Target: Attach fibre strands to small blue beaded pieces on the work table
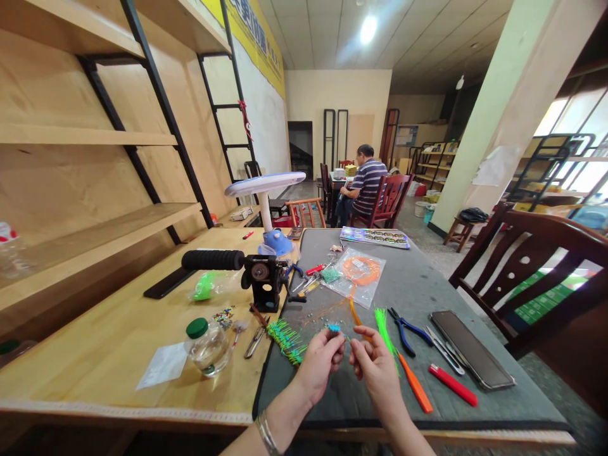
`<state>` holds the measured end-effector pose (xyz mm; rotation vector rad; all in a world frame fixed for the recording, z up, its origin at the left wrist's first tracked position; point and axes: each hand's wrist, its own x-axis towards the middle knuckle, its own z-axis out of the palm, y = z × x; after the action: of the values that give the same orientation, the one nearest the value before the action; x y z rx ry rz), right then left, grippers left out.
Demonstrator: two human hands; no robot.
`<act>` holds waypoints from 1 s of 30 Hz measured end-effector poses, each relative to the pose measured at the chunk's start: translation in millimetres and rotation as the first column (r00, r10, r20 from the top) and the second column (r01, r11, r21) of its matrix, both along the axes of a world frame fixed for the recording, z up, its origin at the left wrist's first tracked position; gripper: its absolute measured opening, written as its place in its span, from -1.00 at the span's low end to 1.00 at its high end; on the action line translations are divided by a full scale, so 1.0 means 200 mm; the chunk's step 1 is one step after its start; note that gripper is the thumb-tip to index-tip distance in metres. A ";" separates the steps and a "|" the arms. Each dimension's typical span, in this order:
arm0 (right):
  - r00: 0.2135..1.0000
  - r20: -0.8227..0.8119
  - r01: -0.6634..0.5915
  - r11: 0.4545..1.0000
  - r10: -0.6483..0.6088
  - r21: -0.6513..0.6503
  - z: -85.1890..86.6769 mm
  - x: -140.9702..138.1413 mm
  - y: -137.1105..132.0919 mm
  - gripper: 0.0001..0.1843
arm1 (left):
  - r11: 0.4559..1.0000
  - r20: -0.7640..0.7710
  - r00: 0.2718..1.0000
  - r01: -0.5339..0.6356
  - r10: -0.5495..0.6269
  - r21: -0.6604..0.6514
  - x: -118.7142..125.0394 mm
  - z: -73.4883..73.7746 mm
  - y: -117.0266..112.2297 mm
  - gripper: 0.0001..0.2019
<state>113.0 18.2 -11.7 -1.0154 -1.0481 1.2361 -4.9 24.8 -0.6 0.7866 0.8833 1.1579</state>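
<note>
Near the front of the grey mat (342,399), my left hand (320,358) pinches a small bright-blue piece (334,328) between thumb and fingertips. Its exact kind is too small to make out. Close beside it, my right hand (375,361) has thumb and forefinger brought together; whatever they grip is too fine to see. Left of my hands lies a row of green-and-blue bristly strands (287,342). Behind my right hand are a bundle of bright green strands (384,326) and an orange-handled tool (415,383).
Blue-handled pliers (403,332), thread snips (444,351), a red stick-like object (453,384) and a phone (470,348) lie right. A black clamp device (266,285), green-lidded jar (209,351) and lamp (275,240) stand left. Beyond, a person (368,183) sits at another table.
</note>
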 end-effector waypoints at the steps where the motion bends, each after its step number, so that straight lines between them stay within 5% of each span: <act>1: 1.000 0.002 0.009 1.000 -0.009 0.012 0.00 0.00 -0.01 -0.46 | 1.000 0.006 1.000 -0.002 0.003 -0.003 0.00 0.00 0.00 -0.65; 12: 0.999 0.025 0.042 0.998 -0.043 0.056 0.00 -0.02 -0.03 -0.48 | 0.992 0.106 0.994 0.019 -0.006 -0.122 0.01 0.02 -0.01 -0.69; 30: 0.996 0.057 0.057 0.994 -0.062 0.095 -0.02 -0.02 0.00 -0.54 | 1.000 -0.055 0.998 -0.013 0.012 -0.012 0.03 0.02 -0.03 -0.73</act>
<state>109.6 17.5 -16.4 -1.0100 -1.1037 1.1044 1.5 18.1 3.2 0.8071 0.9418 1.1450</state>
